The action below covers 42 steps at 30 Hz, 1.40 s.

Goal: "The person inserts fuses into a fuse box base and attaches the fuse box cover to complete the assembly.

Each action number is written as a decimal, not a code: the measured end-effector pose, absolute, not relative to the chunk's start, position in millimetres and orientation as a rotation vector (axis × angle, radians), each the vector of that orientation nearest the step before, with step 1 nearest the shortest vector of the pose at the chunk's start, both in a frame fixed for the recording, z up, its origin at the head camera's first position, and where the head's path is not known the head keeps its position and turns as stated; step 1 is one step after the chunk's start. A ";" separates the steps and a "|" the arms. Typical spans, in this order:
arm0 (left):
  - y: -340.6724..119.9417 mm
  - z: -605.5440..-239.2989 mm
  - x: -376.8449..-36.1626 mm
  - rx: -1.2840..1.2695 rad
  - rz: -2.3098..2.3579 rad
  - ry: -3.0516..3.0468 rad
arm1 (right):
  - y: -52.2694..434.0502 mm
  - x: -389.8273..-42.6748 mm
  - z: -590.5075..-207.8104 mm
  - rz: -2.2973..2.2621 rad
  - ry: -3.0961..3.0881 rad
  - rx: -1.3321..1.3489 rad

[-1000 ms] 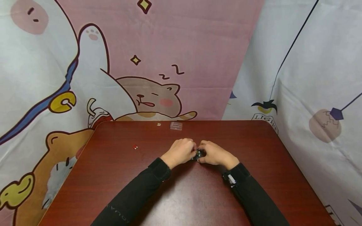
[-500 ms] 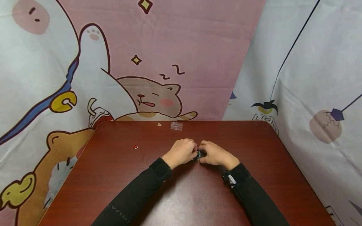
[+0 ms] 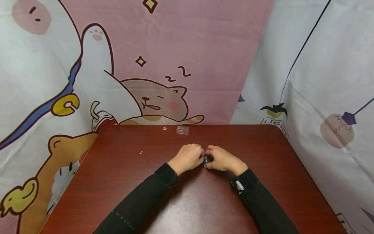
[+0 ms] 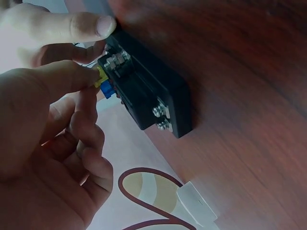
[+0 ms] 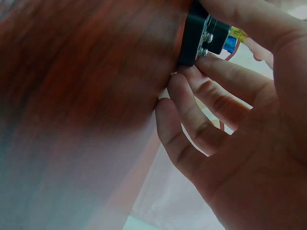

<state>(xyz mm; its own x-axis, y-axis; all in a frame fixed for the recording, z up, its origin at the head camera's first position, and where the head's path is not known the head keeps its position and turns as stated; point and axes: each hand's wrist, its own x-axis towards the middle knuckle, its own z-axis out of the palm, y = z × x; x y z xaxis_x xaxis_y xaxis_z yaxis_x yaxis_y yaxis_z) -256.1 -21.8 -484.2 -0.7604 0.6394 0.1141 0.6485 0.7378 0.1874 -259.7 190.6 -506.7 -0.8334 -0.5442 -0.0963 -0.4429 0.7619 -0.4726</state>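
Note:
On the table, a black fuse block (image 4: 175, 98) with metal screw terminals stands between my hands, its base against the wood. A yellow blade fuse (image 4: 101, 75) and a blue blade fuse (image 4: 107, 89) stick out of its top. My left hand (image 3: 189, 157) pinches the yellow one, fingertips covering part of it. With thumb at one end and fingers at the other, my right hand (image 3: 224, 159) grips the block's base; its lower fingers (image 5: 168, 120) reach down beside the block. From above, the hands hide much of the block.
A small red piece (image 3: 140, 151) with white spots lies left on the brown table (image 3: 187, 198). Near the far edge are a tiny pale piece (image 3: 164, 128) and a clear plastic box (image 3: 182, 130). A cartoon-printed cloth (image 3: 204, 65) hangs behind.
Both hands stay almost in place around the fuse block. The left hand has shifted very slightly to the right, over the block.

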 end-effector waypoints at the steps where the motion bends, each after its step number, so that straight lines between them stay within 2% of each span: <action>1: -21.5 -484.0 -256.4 -1.073 -0.332 -2.885 | 190.8 -260.0 -506.5 -0.647 2.733 -0.777; 22: -19.3 -486.1 -257.4 -1.031 -0.446 -2.948 | 188.4 -260.2 -509.1 -0.572 2.750 -0.788; 31: -22.1 -490.4 -250.0 -1.078 -0.304 -2.847 | 190.5 -259.7 -507.7 -0.581 2.750 -0.812; 42: -50.4 -492.7 -247.9 -0.932 -0.356 -2.824 | 187.9 -259.0 -507.9 -0.584 2.742 -0.768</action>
<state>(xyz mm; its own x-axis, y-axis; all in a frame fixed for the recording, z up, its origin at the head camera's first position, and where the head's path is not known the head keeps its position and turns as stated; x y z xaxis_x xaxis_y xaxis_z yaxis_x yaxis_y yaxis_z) -247.9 -50.4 -492.7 -0.7966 0.5665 0.2111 0.6011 0.7792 0.1776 -259.0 187.9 -507.9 -0.8349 -0.5384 -0.1148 -0.4450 0.7828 -0.4350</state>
